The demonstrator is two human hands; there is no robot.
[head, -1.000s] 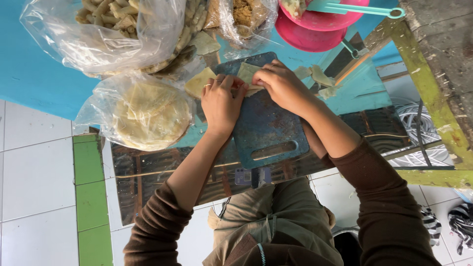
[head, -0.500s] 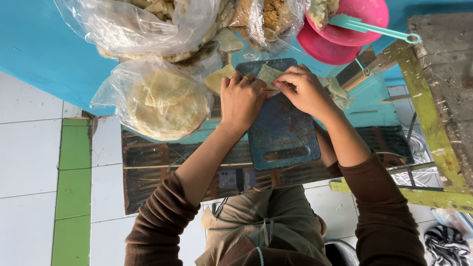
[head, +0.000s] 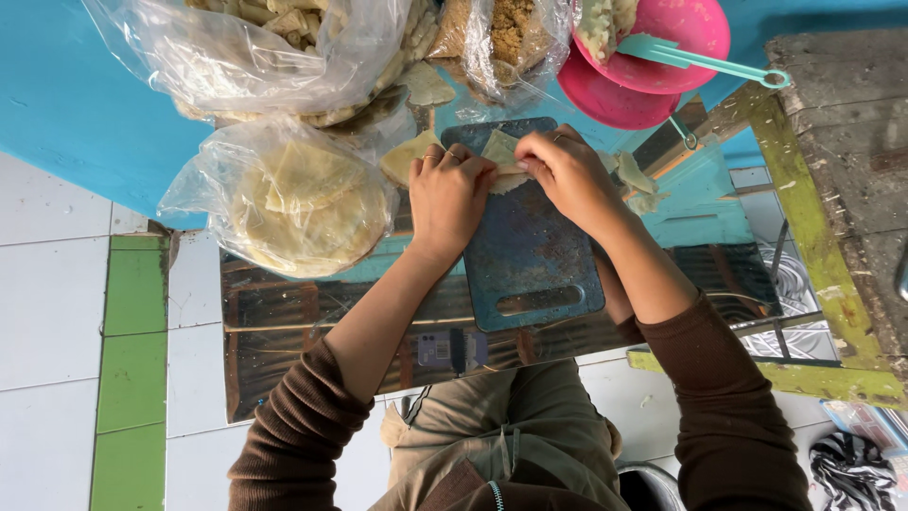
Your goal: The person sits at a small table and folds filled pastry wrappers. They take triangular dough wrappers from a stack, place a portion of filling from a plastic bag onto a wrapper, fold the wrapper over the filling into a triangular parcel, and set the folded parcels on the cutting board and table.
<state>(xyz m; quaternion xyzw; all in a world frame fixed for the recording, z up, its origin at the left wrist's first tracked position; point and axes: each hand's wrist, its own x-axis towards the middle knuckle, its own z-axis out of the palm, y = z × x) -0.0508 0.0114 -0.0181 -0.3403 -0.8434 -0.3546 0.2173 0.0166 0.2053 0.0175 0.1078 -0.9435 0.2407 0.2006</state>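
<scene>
A pale thin dough wrapper [head: 498, 151] lies at the far end of a blue cutting board [head: 526, 248]. My left hand [head: 448, 194] presses on its left side with the fingers curled over it. On the wrapper's right edge my right hand [head: 562, 172] pinches the dough between fingertips. Both hands meet over the wrapper and hide most of it. Another pale piece [head: 410, 155] lies just left of the board, beside my left hand.
A clear bag of round flat wrappers [head: 305, 201] sits left of the board. Bags of folded pieces [head: 274, 38] and brown filling [head: 511, 33] lie beyond. Pink bowls [head: 653, 57] with a teal spoon [head: 700, 59] stand at the far right. A worn wooden frame [head: 813, 237] borders the right.
The camera view has shifted, so everything sits lower in frame. Both hands stay on the wrapper at the board's far end, fingers working its edge closer together.
</scene>
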